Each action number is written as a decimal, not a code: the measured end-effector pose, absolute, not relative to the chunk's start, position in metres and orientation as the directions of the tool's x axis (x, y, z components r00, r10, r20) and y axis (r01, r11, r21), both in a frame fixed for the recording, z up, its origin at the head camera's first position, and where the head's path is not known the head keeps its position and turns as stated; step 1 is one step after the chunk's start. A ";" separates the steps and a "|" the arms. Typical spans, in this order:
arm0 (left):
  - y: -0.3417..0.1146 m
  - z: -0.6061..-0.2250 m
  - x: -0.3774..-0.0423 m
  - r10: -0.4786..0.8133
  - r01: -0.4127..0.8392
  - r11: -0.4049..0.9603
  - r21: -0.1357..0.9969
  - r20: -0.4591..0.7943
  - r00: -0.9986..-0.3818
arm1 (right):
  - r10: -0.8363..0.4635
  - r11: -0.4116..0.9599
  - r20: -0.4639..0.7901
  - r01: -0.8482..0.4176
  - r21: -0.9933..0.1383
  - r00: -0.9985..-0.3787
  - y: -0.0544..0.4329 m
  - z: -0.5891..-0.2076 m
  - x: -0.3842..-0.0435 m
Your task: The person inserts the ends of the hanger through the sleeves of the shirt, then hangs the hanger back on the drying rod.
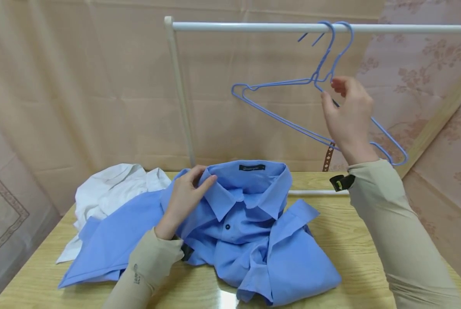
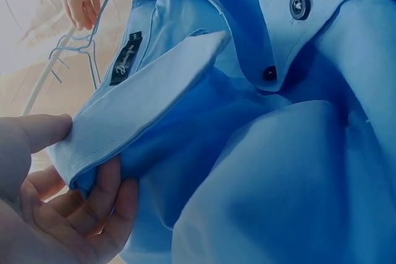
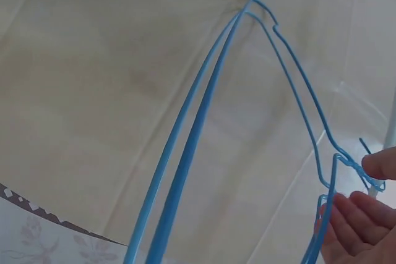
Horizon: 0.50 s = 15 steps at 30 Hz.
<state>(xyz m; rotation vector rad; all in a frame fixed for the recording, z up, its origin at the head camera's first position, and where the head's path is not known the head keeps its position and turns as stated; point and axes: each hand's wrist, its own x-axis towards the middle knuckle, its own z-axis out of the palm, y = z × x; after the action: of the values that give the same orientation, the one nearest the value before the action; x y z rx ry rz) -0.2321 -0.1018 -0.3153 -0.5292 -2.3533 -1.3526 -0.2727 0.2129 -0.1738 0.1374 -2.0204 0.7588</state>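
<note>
A blue button-up shirt (image 1: 230, 223) lies crumpled on the table, its collar standing up toward me. My left hand (image 1: 186, 197) pinches the collar at its left side; the left wrist view has the thumb on top of the collar (image 2: 142, 103) and the fingers beneath. Two blue wire hangers (image 1: 284, 120) hang side by side from the rack's bar. At their necks is my right hand (image 1: 348, 113), thumb and fingers apart on either side of the wire. Whether its fingertips touch the wire is hard to tell.
A white garment (image 1: 114, 189) is heaped at the table's back left, partly under the blue shirt. The white rack has a horizontal bar (image 1: 246, 27) and an upright post (image 1: 180, 90) behind the shirt. Wood-grain table (image 1: 354, 240) shows at right. Curtains hang behind.
</note>
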 end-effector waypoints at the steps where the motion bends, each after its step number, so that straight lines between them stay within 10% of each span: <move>1: -0.102 -0.315 -0.232 0.135 0.497 0.468 0.731 0.497 -0.857 | 0.202 0.804 0.795 -0.366 -0.468 -0.572 0.213 -0.172 -0.275; 15: -0.098 -0.318 -0.235 0.137 0.509 0.448 0.735 0.507 -0.851 | 0.209 0.858 0.629 -0.168 -0.485 -0.749 0.201 -0.160 -0.300</move>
<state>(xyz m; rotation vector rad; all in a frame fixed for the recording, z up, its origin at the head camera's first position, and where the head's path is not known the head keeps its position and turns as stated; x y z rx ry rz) -0.2349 -0.0984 -0.3175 -0.5471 -2.3295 -1.3706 -0.2997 0.2006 -0.1600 -0.0299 -2.3174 0.6881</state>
